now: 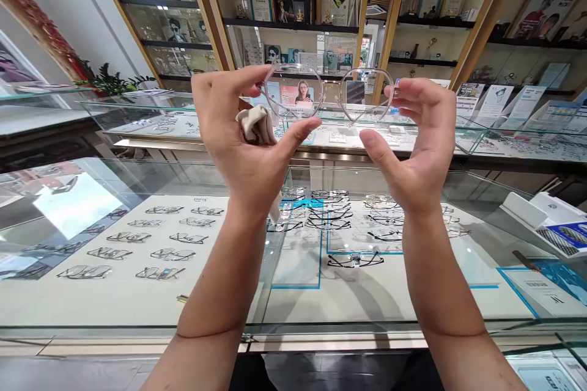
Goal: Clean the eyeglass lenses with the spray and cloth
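A pair of clear-framed eyeglasses [331,82] is held up in front of me above the glass counter, its lenses side by side. My left hand [247,128] grips its left side between the fingers, the thumb stretched below the lens. Tucked into that same palm is a crumpled pale cloth [257,124], whose lower end shows beside the wrist. At the opposite side, my right hand [419,134] holds the frame by its right edge with curled fingertips, thumb pointing in below. Both temples are mostly hidden from view.
Under the glass counter [293,330] lie rows of eyeglasses [172,237] on white trays. A white box [550,220] and a leaflet [534,290] sit at the right. Farther back stand a second display counter [316,156] and shelves [293,25] with framed pictures.
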Demonstrator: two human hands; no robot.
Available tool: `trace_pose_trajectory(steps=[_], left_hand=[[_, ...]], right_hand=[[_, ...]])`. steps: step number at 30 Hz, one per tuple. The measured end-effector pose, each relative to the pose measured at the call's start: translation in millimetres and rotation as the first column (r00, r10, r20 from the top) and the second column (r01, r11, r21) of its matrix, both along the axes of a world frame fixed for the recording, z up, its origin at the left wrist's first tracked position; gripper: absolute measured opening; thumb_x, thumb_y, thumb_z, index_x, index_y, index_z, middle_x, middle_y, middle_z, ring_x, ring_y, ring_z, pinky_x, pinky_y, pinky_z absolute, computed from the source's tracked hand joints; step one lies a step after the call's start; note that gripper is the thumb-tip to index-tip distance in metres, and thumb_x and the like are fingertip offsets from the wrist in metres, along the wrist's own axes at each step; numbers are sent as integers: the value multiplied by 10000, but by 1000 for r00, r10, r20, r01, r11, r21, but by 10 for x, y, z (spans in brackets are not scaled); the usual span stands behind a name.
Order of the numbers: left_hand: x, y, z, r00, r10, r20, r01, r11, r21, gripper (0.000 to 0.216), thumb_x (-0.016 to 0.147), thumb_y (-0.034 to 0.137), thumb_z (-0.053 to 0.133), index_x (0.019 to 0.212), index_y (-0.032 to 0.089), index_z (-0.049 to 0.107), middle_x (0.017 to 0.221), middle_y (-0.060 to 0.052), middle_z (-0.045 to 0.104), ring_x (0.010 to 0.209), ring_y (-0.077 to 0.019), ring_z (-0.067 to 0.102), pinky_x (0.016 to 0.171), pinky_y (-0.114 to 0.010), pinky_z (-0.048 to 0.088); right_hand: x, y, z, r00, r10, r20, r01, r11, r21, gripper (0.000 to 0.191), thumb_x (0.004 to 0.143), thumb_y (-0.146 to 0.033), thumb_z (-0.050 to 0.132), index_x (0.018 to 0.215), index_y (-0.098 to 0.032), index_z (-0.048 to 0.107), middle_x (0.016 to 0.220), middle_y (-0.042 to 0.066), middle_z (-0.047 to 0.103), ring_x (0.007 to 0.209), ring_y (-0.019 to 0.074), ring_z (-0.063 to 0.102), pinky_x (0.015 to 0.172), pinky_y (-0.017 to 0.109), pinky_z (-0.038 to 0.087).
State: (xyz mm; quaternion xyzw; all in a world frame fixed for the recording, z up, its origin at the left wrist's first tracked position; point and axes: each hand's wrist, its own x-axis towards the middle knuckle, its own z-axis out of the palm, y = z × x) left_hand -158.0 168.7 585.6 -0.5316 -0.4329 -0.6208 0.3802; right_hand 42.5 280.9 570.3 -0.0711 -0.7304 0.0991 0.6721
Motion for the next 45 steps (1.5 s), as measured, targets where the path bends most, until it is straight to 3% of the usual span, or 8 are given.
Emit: trace_pose_trajectory(steps=[9, 14, 21, 25, 33, 45], left_hand=[[89, 71, -20, 998, 46, 42, -45, 998, -32, 651, 778, 773, 871, 1224, 319, 732, 1214, -53, 726, 1170, -297, 691, 987, -520, 608], [91, 112, -30, 998, 18, 64, -15, 999, -45, 631, 787, 774, 859, 1222, 335, 731, 1220, -47, 732, 1167, -303, 691, 1005, -534, 601], [50, 181, -85, 994, -51, 101, 62, 992, -114, 724, 794, 808, 826, 1339, 348, 696, 1295, -63, 731, 1252, -329, 687, 1025, -531, 586], [24, 216, -134, 991, -60, 118, 74, 990, -121, 646, 852, 767, 806, 1317, 333, 695, 1299, -77, 740, 1239, -315, 705, 1029, -533, 589], [59, 240, -175, 998, 16, 55, -13, 998, -63, 547, 907, 683, 803, 1312, 337, 682, 1269, -65, 755, 1214, -298, 722, 999, -506, 613], [56, 250, -220, 994, -35, 101, 37, 999, -20, 636, 857, 685, 852, 1364, 336, 689, 1288, -92, 719, 1238, -341, 681, 948, -512, 593]], right_hand=[[-35, 7, -15, 998, -68, 15, 69, 998, -16, 517, 1000, -565, 722, 1457, -376, 571, 1430, 95, 663, 1352, 360, 662, 1135, 659, 569], [-61, 46, -10, 995, -100, 13, 100, 995, -9, 459, 1004, -536, 734, 1400, -352, 594, 1332, 83, 708, 1234, 318, 699, 1076, 612, 602], [-61, 107, -38, 997, -75, 7, 75, 994, -78, 492, 990, -562, 750, 1409, -350, 600, 1383, 87, 687, 1272, 325, 679, 1084, 607, 596], [-34, 94, -39, 999, -53, 5, 53, 993, -109, 477, 1001, -542, 749, 1419, -362, 607, 1398, 95, 682, 1296, 338, 673, 1078, 616, 607], [-44, 90, -70, 998, -58, -7, 57, 988, -143, 545, 993, -533, 758, 1484, -347, 611, 1429, 113, 697, 1310, 344, 684, 1061, 612, 624], [-109, -4, -104, 999, -41, -21, 36, 979, -201, 522, 1005, -529, 742, 1482, -335, 657, 1458, 114, 709, 1294, 346, 701, 1096, 627, 602]])
